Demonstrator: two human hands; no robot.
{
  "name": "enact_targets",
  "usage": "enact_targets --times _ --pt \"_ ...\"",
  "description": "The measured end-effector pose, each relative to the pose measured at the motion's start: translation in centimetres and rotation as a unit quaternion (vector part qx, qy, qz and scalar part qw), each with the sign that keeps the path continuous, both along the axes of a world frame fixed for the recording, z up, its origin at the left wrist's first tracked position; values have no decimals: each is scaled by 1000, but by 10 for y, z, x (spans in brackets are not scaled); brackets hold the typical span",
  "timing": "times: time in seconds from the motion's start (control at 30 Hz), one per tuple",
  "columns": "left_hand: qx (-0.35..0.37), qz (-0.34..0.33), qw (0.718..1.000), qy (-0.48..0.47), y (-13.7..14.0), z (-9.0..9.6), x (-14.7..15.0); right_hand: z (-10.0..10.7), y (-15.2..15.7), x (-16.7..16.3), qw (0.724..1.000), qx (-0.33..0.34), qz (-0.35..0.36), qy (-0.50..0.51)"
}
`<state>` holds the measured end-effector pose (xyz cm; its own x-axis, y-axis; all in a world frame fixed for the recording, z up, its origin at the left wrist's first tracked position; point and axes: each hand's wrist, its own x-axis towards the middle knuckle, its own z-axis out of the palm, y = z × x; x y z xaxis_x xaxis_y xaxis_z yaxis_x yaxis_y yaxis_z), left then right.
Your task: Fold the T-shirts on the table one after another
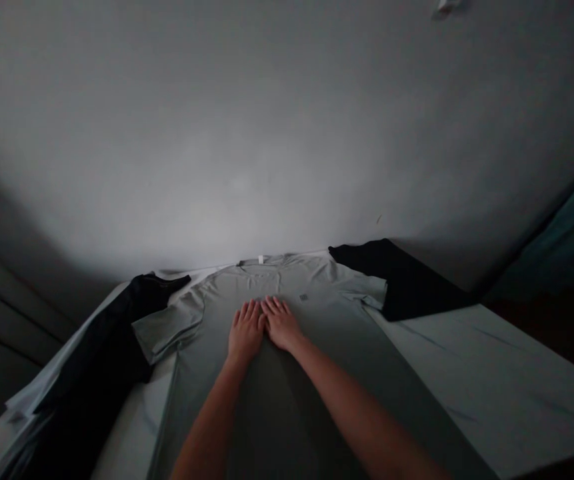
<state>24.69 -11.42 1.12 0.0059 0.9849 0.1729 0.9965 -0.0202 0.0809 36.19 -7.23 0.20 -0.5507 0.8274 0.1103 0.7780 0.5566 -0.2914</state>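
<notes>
A grey short-sleeved T-shirt (317,347) lies spread out, its collar toward the wall and a small white tag at the neck. My left hand (247,330) rests flat on the chest of the shirt, fingers stretched toward the collar. Beside it my right hand (281,321) also lies flat on the fabric, and the two hands touch at the thumbs. Neither one grips the cloth. A small dark square logo (303,297) shows on the shirt just right of my hands. Both sleeves are spread sideways, with some creases.
Dark garments (111,360) lie along the left side, next to white cloth. Another black cloth (411,280) sits at the right, partly under the right sleeve. A pale marbled surface (477,367) carries everything. Behind it rises a grey wall (247,133); teal fabric (557,233) hangs far right.
</notes>
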Motion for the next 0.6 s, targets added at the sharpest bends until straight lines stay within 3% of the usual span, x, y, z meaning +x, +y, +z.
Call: enact_targets --times 0.13,0.33,0.47,0.53,0.6 --pt "17 37 999 26 -8 -10 -55 -5 17 47 999 26 -13 -13" --pt "-13 83 994 65 -29 -7 -120 -10 44 137 988 40 -132 -74" --pt "-18 131 983 130 -28 -3 -120 -20 62 166 984 43 -145 -93" --pt "-3 155 976 155 -14 1 -108 -22 75 158 982 49 -159 -91" --pt "20 128 981 147 10 5 -89 -21 88 130 985 53 -149 -72"
